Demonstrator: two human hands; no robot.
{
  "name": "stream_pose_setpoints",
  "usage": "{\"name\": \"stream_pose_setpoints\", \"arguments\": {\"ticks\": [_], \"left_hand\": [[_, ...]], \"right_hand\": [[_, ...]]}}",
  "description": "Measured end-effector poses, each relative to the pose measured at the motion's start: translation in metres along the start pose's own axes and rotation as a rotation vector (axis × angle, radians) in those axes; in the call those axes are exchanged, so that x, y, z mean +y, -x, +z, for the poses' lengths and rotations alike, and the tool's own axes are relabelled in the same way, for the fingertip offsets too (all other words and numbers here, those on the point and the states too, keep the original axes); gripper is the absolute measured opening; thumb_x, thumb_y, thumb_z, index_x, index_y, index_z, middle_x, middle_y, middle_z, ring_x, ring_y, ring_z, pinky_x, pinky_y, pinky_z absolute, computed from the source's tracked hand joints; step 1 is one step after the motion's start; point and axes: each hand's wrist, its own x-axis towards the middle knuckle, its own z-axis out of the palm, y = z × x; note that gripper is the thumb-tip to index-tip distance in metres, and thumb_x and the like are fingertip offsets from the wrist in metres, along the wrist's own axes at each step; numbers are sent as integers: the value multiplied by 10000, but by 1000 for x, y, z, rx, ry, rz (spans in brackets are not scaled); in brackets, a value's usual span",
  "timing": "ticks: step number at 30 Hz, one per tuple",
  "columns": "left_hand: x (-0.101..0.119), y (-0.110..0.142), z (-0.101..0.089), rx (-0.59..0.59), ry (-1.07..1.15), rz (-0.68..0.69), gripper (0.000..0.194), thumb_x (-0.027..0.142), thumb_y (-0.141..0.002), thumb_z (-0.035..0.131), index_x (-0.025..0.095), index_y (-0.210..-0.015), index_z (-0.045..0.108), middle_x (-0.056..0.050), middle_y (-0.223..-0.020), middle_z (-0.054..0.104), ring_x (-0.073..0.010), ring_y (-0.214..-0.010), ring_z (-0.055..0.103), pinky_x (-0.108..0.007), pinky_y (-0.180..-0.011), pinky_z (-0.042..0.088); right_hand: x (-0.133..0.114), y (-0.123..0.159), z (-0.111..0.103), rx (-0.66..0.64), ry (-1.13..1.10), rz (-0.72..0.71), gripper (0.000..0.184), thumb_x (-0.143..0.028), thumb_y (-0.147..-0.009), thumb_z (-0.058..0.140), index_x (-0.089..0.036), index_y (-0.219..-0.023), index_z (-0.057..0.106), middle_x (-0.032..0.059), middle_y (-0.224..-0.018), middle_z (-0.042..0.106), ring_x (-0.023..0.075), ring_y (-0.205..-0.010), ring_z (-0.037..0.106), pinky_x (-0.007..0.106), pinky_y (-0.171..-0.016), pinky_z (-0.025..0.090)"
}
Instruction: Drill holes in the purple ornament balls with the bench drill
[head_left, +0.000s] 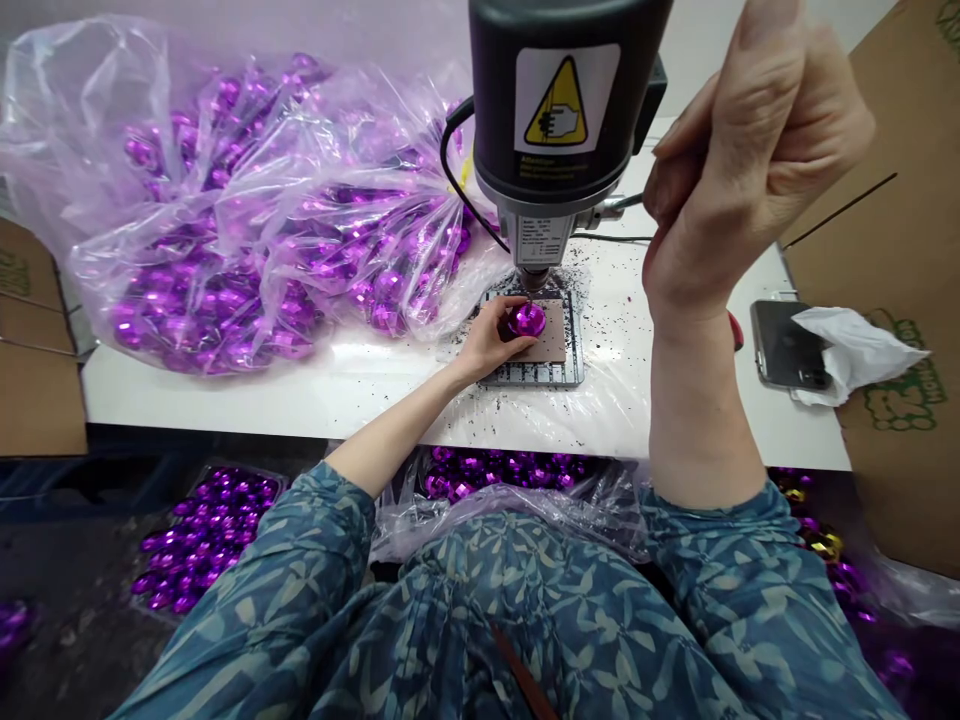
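Beneath the spindle of a black drill press [555,180], a shiny purple ball [529,319] rests on a brown board [553,340]. My left hand [491,340] grips that ball from the left, thumb and fingers around its side. The board lies on the slotted metal base [536,375] of the press. Raised at the upper right, my right hand [761,150] is closed around the lever [628,202] of the press; most of the grip is hidden by the fingers.
Large clear bags [247,230] of purple balls fill the table's left side. A phone [791,345] and a crumpled tissue [855,350] lie at right, by a cardboard box [900,250]. Dark shavings are scattered over the white table [600,420]. More balls [502,470] sit below the front edge.
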Motion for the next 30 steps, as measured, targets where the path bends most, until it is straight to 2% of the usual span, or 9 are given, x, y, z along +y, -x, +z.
{"name": "stream_pose_setpoints", "arguments": {"ticks": [7, 13, 18, 21, 25, 30], "left_hand": [[-11, 4, 10, 49, 47, 55, 626, 348, -803, 926, 228, -1348, 642, -105, -1296, 723, -299, -1257, 672, -485, -1092, 580], [-14, 5, 11, 46, 119, 32, 651, 415, -798, 932, 220, -1347, 641, -125, -1297, 712, -313, -1245, 679, -505, -1078, 588], [-18, 6, 12, 33, 136, 37, 654, 446, -813, 922, 236, -1359, 628, -118, -1309, 703, -311, -1269, 671, -515, -1119, 567], [-20, 6, 12, 30, 144, 34, 650, 440, -812, 921, 237, -1356, 629, -118, -1303, 701, -313, -1271, 669, -525, -1128, 561], [-18, 7, 13, 41, 173, 40, 653, 454, -811, 922, 231, -1351, 631, -118, -1298, 694, -306, -1266, 679, -514, -1131, 570], [-13, 8, 11, 38, 158, 35, 643, 428, -808, 928, 222, -1342, 634, -127, -1305, 703, -301, -1276, 680, -516, -1145, 569]], "right_hand": [[1, 5, -1, 3, 31, -51, 538, -519, -950, 551, -103, -610, 566, -63, -480, 386, -71, -448, 419, 118, -515, 262], [4, 24, -7, 25, 19, -100, 631, -530, -954, 575, -115, -564, 304, -64, -443, 337, -56, -420, 376, 150, -474, 258], [12, 36, -14, 38, 148, -101, 684, -625, -993, 458, -138, -566, 237, -52, -419, 230, -51, -402, 319, 161, -444, 246], [16, 43, -17, 58, 177, -98, 696, -637, -1001, 438, -150, -538, 251, -37, -408, 195, -26, -395, 319, 198, -430, 245], [26, 56, -26, 65, 152, -110, 662, -588, -1004, 465, -157, -533, 290, -28, -420, 218, -3, -409, 313, 223, -442, 283], [44, 66, -35, 52, 143, -197, 656, -602, -1000, 461, -166, -523, 348, -24, -425, 229, 12, -405, 253, 259, -448, 283]]}}
